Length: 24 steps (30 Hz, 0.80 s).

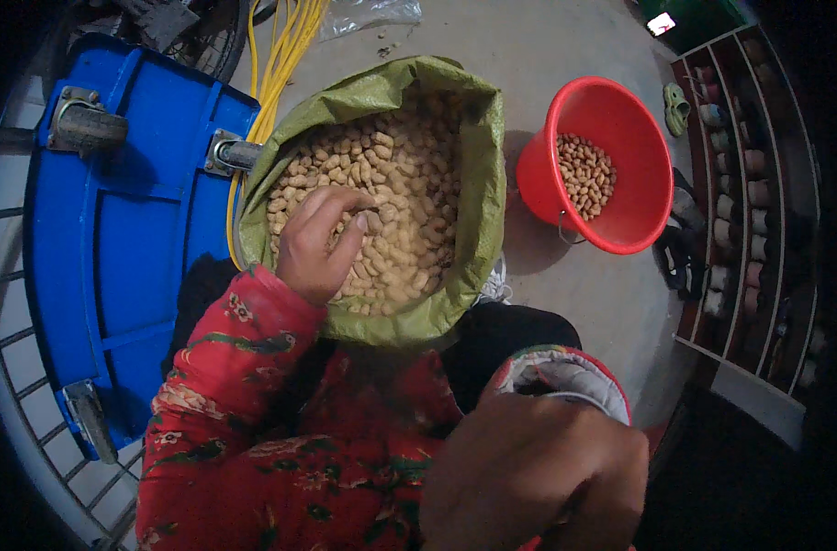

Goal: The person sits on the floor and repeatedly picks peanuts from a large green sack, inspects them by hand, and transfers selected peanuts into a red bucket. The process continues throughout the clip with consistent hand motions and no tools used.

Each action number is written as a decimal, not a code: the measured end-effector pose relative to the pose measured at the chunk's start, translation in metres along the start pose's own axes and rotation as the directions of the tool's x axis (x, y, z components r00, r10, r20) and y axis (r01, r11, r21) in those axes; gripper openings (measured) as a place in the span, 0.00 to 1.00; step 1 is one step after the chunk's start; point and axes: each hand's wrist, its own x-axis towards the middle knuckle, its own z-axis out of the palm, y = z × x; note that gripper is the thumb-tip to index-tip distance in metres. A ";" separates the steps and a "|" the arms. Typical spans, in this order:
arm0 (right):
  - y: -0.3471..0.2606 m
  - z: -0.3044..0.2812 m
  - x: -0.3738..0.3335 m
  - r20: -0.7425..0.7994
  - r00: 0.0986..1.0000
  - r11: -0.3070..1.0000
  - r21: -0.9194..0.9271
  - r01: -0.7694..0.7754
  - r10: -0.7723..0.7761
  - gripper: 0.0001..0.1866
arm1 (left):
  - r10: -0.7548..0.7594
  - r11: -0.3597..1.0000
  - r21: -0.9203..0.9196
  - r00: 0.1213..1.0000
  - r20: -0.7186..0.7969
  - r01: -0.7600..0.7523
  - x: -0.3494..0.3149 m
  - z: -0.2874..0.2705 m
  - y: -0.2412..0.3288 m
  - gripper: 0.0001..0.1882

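Note:
A green woven sack (481,184) stands between my knees, its rim rolled outward, filled with unshelled peanuts (409,197). Over the left part of the peanuts is my left hand (322,243), fingers curled toward the thumb; whatever is between the fingertips is too small to make out. My right hand (538,468) is raised close to the camera at the lower right, bent into a closed shape, with its fingertips hidden. Right of the sack, a red bucket (634,165) holds a layer of shelled peanut kernels (584,173).
A blue platform with caster wheels (134,275) stands on edge at the left. Yellow cable (285,55) and a clear plastic bag (372,14) lie behind the sack. On the right are a shoe rack (740,184), a green slipper (676,108) and dark shoes (680,239).

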 end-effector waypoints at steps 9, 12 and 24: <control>0.006 -0.013 -0.027 -0.181 0.971 0.921 -0.329 -0.209 0.155 0.09 | 0.269 0.884 0.224 0.837 0.476 -0.411 -0.028 0.041 -0.042 0.14; 0.040 -0.031 -0.045 -0.531 0.752 0.626 -0.445 -0.640 0.391 0.10 | 0.066 0.994 -0.108 0.816 0.575 -0.004 -0.047 0.069 -0.040 0.15; 0.038 -0.010 -0.063 -0.653 0.634 0.573 -0.354 -0.739 0.415 0.11 | 0.231 0.705 0.497 0.826 0.514 -0.506 -0.028 0.085 -0.060 0.18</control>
